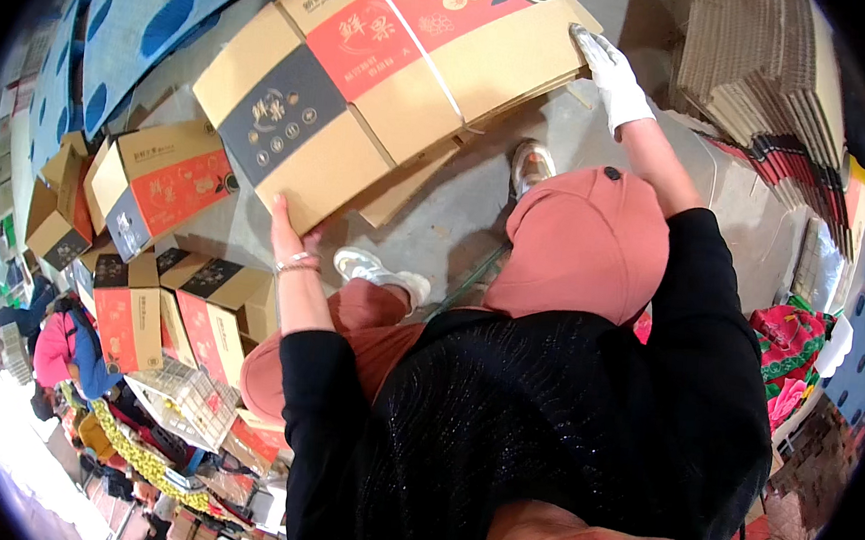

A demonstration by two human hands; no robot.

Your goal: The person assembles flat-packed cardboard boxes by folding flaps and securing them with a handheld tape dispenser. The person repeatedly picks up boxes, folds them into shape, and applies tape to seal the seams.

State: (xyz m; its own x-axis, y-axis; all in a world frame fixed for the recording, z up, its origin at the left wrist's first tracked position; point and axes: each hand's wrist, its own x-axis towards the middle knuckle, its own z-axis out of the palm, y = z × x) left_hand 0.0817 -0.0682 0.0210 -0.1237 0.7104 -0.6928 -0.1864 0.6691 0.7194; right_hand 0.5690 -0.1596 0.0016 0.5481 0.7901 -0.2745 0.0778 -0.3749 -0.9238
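A bundle of flat cardboard boxes (388, 41), brown with red and dark printed panels, spreads out in front of me with a white strap (423, 54) across it. My bare left hand (293, 232), a bangle at its wrist, grips the bundle's near left corner, its fingers partly hidden underneath. On the right end, my right hand (611, 80) in a white glove holds the edge, fingers lying along it. More flat cardboard (408, 183) shows under the bundle's near edge.
Made-up boxes (163, 186) are piled at the left, near a white crate (183, 400). A tall stack of flat cardboard (758, 67) stands at the far right. Blue panels with oval holes (155, 10) are at the far left. A person in pink (58, 349) is farther off at left.
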